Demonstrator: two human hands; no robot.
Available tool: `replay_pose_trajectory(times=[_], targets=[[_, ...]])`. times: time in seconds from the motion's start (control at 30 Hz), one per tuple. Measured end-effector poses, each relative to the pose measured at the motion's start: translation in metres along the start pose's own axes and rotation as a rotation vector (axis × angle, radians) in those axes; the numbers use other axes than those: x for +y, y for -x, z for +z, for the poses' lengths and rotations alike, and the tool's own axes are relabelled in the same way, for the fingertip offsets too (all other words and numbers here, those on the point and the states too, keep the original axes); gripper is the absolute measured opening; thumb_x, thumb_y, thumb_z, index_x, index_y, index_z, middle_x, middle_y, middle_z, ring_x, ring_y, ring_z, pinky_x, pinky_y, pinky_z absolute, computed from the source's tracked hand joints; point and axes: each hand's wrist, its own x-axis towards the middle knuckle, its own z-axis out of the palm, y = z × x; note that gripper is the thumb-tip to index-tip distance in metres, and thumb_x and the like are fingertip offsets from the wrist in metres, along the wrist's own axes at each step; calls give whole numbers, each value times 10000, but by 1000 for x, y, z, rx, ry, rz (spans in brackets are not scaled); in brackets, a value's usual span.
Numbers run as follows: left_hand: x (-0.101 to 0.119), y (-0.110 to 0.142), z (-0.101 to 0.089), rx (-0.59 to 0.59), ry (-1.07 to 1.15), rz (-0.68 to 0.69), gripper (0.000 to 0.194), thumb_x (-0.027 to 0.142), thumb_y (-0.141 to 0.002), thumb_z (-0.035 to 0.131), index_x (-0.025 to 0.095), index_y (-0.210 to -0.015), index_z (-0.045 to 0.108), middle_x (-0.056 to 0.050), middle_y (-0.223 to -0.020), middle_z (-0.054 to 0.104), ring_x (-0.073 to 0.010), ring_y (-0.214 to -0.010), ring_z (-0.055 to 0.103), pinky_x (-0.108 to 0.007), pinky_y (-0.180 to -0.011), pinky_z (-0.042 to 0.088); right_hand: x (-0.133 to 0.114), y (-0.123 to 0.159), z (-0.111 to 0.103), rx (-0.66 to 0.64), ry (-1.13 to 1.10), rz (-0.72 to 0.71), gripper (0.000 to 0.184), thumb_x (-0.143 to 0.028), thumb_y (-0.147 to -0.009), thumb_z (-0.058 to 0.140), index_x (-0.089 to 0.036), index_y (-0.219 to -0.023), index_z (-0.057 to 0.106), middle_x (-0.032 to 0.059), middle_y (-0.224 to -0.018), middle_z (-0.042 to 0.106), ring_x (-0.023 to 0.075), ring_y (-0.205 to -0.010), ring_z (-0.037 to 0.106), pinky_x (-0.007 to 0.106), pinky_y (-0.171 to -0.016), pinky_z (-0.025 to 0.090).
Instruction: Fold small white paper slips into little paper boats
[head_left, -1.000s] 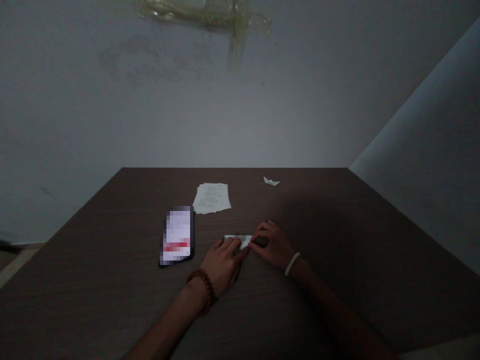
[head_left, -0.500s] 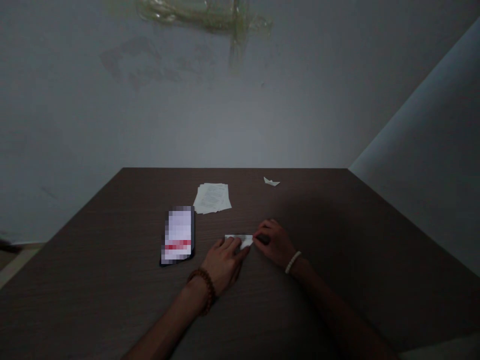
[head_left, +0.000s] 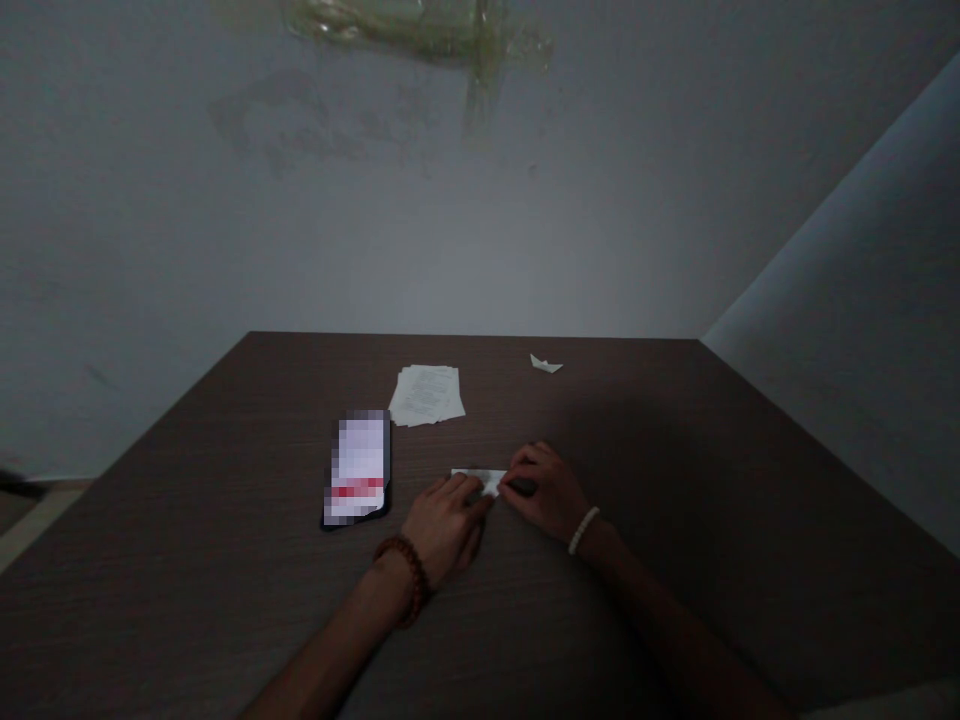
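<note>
A small folded piece of white paper lies on the dark table, partly covered by my fingers. My left hand rests on its left part, fingers stretched out and pressing it flat. At the paper's right end, my right hand pinches the edge between thumb and forefinger. The exact fold under the fingers is hidden. A brown beaded bracelet circles my left wrist, and a pale one my right.
Ahead to the left lies a stack of printed paper sheets. A phone with a lit, blurred screen sits left of my hands. Toward the back stands a small paper boat. The brown table meets a stained wall.
My right thumb and forefinger have shifted slightly left and down along the paper's right end. My left hand stays pressed on it. The whole view has moved a little.
</note>
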Motion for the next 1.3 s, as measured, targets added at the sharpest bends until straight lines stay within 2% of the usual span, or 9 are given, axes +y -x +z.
replay_pose_trajectory(times=[0.2, 0.53, 0.7, 0.93, 1.3], targets=[[0, 0, 1, -7, 10, -11, 284, 146, -819, 489, 196, -1069, 612, -80, -1041, 569, -238, -959, 518, -391, -822, 471, 0, 0, -1, 10, 2, -9, 38, -211, -729, 731, -223, -712, 700, 26, -797, 607, 180, -801, 522, 305, -714, 435], [-1, 0, 2, 24, 12, -4, 284, 141, -813, 507, 200, -1069, 614, -78, -1045, 565, -224, -940, 521, -368, -806, 472, 1, 1, 0, -11, 0, 4, 29, -224, -737, 726, -218, -728, 699, 27, -806, 613, 180, -813, 522, 322, -760, 433], [-1, 0, 1, 21, 18, 0, 292, 149, -826, 499, 210, -1091, 606, -74, -1063, 556, -214, -945, 521, -360, -815, 472, 2, 2, 0, -5, -6, -1, 91, -276, -720, 750, -217, -765, 698, 29, -823, 611, 184, -820, 522, 327, -759, 438], [-1, 0, 0, 17, 15, 3, 277, 151, -818, 503, 204, -1063, 621, -80, -1025, 559, -218, -932, 519, -357, -804, 471, 0, 2, 1, 10, -4, 11, 29, -221, -741, 723, -218, -730, 696, 27, -800, 608, 179, -802, 521, 313, -730, 437], [-1, 0, 1, 33, 11, 7, 279, 151, -828, 485, 203, -1064, 625, -82, -1021, 566, -218, -934, 523, -368, -819, 473, 5, -1, -2, 27, 24, 21, 49, -185, -772, 678, -205, -727, 679, 34, -795, 612, 182, -801, 527, 314, -734, 443]])
